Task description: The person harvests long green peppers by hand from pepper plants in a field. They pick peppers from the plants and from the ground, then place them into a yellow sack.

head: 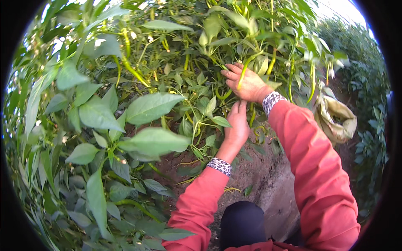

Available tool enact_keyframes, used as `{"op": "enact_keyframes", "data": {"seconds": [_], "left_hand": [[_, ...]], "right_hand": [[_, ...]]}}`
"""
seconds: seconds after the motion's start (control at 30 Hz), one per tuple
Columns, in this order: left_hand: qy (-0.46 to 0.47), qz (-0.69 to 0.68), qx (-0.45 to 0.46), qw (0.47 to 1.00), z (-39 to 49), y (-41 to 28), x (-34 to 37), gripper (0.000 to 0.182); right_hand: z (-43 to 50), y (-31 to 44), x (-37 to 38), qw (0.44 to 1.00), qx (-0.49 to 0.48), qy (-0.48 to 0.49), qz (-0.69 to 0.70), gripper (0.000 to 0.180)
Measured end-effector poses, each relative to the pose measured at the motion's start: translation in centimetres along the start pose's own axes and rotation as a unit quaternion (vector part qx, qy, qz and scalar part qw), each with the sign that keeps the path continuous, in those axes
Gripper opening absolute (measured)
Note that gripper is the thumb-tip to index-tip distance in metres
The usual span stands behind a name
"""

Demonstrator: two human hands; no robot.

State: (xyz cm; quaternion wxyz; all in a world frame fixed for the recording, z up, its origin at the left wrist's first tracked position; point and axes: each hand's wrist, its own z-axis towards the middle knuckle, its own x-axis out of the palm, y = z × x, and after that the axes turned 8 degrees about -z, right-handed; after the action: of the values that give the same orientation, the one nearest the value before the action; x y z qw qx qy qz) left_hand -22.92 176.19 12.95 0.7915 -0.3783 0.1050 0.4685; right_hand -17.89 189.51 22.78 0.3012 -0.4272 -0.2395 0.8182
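Observation:
My right hand [248, 83] reaches into the pepper plants, its fingers pointing left among leaves and stems. A long green chili pepper [246, 69] hangs across the back of that hand. Just below, my left hand [237, 124] points upward into the foliage, its fingertips close under the right hand. A curled green pepper [223, 96] hangs to the left of both hands. Leaves and the right hand hide the left fingertips, and whether either hand grips anything is not visible. Both wrists show leopard-print cuffs under red sleeves.
Broad pepper leaves [154, 141] crowd the left side near the camera. More long peppers [135, 72] hang at upper left and right. An open cloth sack [337, 117] sits at the right. Fallen thin peppers [232, 189] lie on bare soil [248, 169] before my dark-clothed knee [241, 222].

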Motion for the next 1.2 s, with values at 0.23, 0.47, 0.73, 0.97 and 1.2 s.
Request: {"op": "enact_keyframes", "data": {"seconds": [0.23,0.47,0.73,0.97,1.2], "left_hand": [[0.105,-0.105,0.057,0.987,-6.0,-2.0,-4.7,0.040],[0.191,0.002,-0.227,0.955,-12.7,1.3,-16.0,0.018],[-0.081,-0.029,-0.291,0.953,-10.5,9.1,-14.5,0.034],[-0.170,-0.213,-0.196,0.942,-3.2,12.1,-7.0,0.058],[-0.266,-0.515,-0.280,0.765,-0.9,12.5,-3.8,0.028]], "right_hand": [[-2.8,-2.2,2.4,0.993,0.079,0.080,0.033,0.018],[-4.4,-2.7,2.7,0.992,0.045,-0.004,0.117,0.021],[-4.0,-2.2,0.9,0.992,0.039,-0.026,0.119,0.025],[-4.4,-2.4,2.5,0.995,0.048,-0.024,0.090,0.028],[-4.8,-3.1,3.6,0.980,0.056,-0.076,0.175,0.027]]}}
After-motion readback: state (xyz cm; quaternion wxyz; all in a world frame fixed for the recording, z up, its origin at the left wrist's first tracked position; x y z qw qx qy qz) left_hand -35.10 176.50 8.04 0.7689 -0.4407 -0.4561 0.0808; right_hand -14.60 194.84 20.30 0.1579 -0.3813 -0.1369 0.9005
